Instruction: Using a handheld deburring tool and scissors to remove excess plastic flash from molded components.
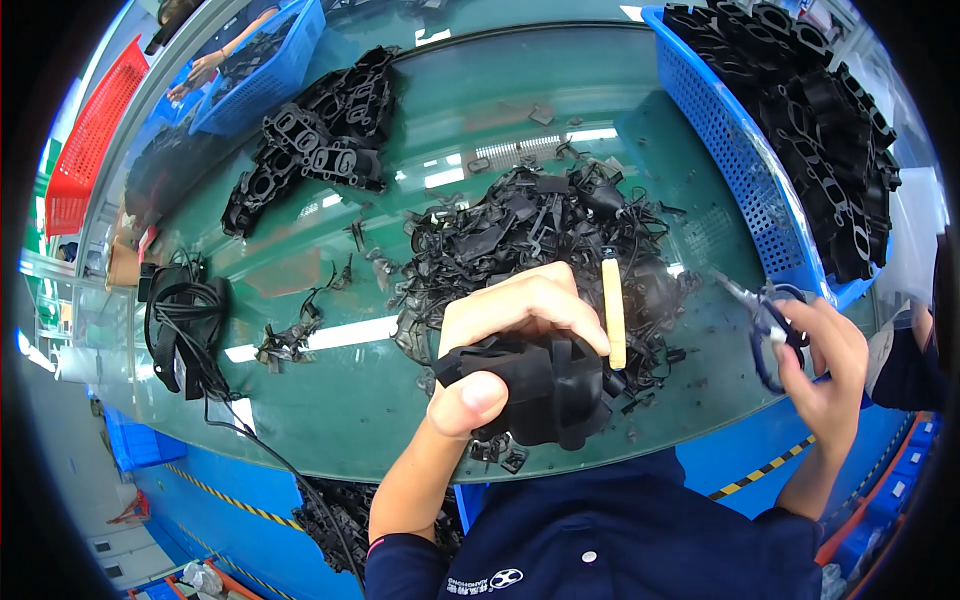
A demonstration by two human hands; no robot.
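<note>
Closest in, the left hand point(500, 345) is wrapped around a chunky black moulded rubber part point(545, 385), thumb pressed on its near face and fingers curled over the top, holding it just above the near edge of the green glass-topped counter point(330, 400). The part sits squarely in front of the body, its longer side running left to right across the view. Off to the right and well apart, the right hand point(825, 365) is closed around a pair of blue-handled scissors point(765, 315), blades pointing up and left, back toward the part. So the part lies to the left of the scissors, and the left hand is the one on it. Just beyond the left fingers stands a pale wooden stick point(613, 312), upright, touching or nearly touching the fingertips; I cannot tell which. Behind that, a tangled heap of black rubber trimmings point(530, 235) spreads over the middle of the counter. Further out on the right, a blue plastic basket point(720, 130) is piled with black parts; far left, a loose stack of similar black moulded frames point(320, 135)
</note>
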